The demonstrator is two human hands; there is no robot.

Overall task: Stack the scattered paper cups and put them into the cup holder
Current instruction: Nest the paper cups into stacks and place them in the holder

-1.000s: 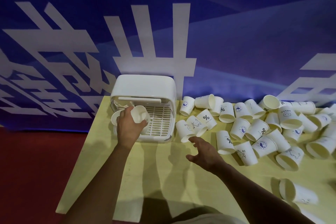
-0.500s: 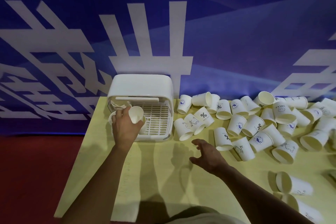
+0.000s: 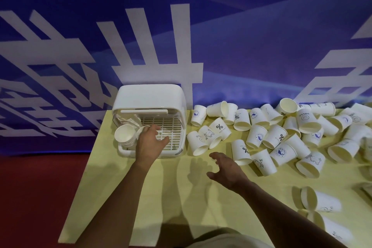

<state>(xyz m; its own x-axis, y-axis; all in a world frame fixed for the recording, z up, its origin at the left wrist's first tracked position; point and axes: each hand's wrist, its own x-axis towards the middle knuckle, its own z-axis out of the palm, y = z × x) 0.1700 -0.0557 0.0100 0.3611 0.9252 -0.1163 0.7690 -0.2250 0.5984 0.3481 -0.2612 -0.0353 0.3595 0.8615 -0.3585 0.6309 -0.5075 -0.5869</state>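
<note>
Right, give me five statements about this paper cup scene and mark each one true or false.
1. The right hand holds nothing, with its fingers spread above the pale yellow table. True.
2. The white plastic cup holder stands at the table's right end. False: it stands at the left end, against the blue banner.
3. A nested stack of white paper cups sits in the holder's left part. True.
4. The loose printed paper cups all stand upright. False: many lie tipped on their sides.
5. The left hand is over the loose cups. False: it reaches into the cup holder.
</note>
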